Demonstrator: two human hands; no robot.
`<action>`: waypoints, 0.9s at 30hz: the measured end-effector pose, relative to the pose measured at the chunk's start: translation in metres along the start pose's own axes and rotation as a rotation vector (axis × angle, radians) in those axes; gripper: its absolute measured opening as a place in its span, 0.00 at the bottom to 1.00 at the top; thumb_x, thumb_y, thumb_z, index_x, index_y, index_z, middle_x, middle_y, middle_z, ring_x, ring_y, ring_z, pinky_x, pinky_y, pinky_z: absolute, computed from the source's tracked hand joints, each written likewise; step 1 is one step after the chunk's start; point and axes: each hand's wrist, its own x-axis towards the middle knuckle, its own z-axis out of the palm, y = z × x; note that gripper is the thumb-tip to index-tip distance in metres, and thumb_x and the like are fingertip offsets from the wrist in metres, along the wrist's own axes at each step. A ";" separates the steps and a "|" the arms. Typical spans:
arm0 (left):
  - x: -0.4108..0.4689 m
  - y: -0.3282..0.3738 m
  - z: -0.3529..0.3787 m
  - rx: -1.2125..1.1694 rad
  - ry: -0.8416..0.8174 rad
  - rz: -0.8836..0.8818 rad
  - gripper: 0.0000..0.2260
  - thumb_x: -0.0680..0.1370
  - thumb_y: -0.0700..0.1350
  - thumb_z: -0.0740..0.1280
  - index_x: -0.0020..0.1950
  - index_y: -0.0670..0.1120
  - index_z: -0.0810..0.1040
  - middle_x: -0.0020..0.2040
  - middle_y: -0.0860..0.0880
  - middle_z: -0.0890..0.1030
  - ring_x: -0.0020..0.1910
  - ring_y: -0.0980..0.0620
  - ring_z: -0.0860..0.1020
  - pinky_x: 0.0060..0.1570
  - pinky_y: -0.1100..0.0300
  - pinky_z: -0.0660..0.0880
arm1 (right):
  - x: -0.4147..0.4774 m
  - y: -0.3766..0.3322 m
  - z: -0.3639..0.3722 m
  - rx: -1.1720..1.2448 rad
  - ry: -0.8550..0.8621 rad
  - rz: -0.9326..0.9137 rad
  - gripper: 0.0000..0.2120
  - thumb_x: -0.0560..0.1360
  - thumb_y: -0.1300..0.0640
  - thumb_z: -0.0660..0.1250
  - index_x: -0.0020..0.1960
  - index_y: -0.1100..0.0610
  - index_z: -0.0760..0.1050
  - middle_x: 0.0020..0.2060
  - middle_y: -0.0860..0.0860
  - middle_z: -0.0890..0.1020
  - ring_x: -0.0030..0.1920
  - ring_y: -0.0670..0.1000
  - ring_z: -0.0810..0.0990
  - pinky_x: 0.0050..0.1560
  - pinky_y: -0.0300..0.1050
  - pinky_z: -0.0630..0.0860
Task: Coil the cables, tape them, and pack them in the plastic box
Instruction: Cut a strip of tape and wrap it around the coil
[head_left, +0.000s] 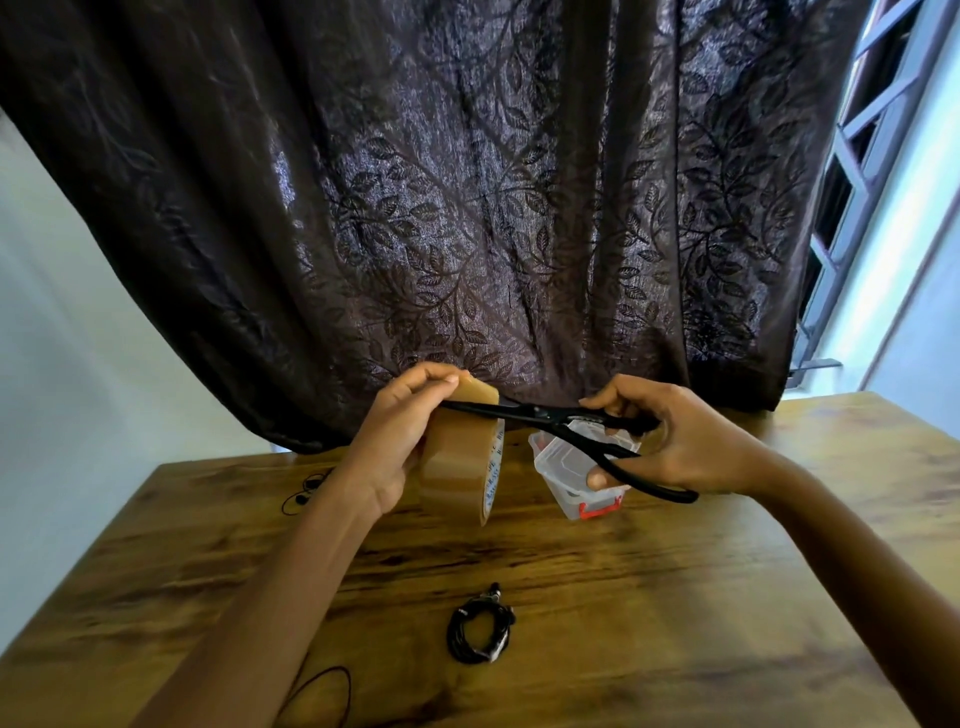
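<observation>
A: Progress check, quick. Where's the task at?

B: Mid-taping, I'd say. The left hand (400, 441) is curled round the brown tape roll (462, 467), held up on edge just left of the plastic box (563, 493), with the fingertips pinching at the top of the roll. The right hand (670, 441) grips the black scissors (550, 418) with fingers through the handles, above the box. The blades reach left to the top of the roll.

A: So it's cutting a strip?

B: That's how I read it. The blades look nearly together at the tape's free end, but I can't tell if the cut is made.

A: And the cables?

B: One coiled cable (478, 631) lies on the counter (675, 597), nearer the person than the box and well apart from it. The coiling on that one looks done. A pale glint on one side might be tape, can't confirm.

A: Any others?

B: Yes. A loose thin cable (306, 491) sits well left of the box near the counter's far-left edge, uncoiled. Another dark loop (332, 691) shows far left of the box at the near edge, partly behind the left forearm, and that one is loose too.

A: Is the box packed?

B: It's open, with a red latch facing the person. The right hand and scissors cover much of it, so the contents are unclear.

A: What's left, then?

B: My call is to finish the strip, tape and pack the coil, then coil, tape and pack the two loose ones. Well under halfway.
</observation>
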 end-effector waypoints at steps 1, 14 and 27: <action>0.000 0.000 -0.001 -0.001 -0.002 -0.004 0.08 0.78 0.44 0.62 0.43 0.51 0.80 0.55 0.46 0.82 0.56 0.47 0.78 0.59 0.47 0.72 | 0.000 0.000 0.000 -0.002 0.005 0.001 0.27 0.56 0.40 0.78 0.50 0.51 0.77 0.41 0.52 0.82 0.42 0.51 0.81 0.47 0.56 0.77; 0.000 -0.005 -0.002 -0.015 -0.014 0.009 0.07 0.79 0.43 0.62 0.45 0.50 0.79 0.50 0.51 0.83 0.46 0.56 0.80 0.39 0.64 0.78 | 0.001 0.000 0.004 -0.026 0.056 0.032 0.29 0.53 0.39 0.77 0.50 0.50 0.80 0.40 0.49 0.85 0.44 0.50 0.83 0.50 0.56 0.78; 0.005 -0.015 -0.002 0.009 0.035 -0.002 0.09 0.79 0.44 0.61 0.42 0.51 0.78 0.49 0.49 0.84 0.48 0.52 0.81 0.43 0.59 0.78 | 0.005 0.007 0.012 -0.112 0.116 -0.028 0.19 0.58 0.59 0.80 0.48 0.52 0.81 0.40 0.47 0.84 0.42 0.41 0.82 0.41 0.32 0.76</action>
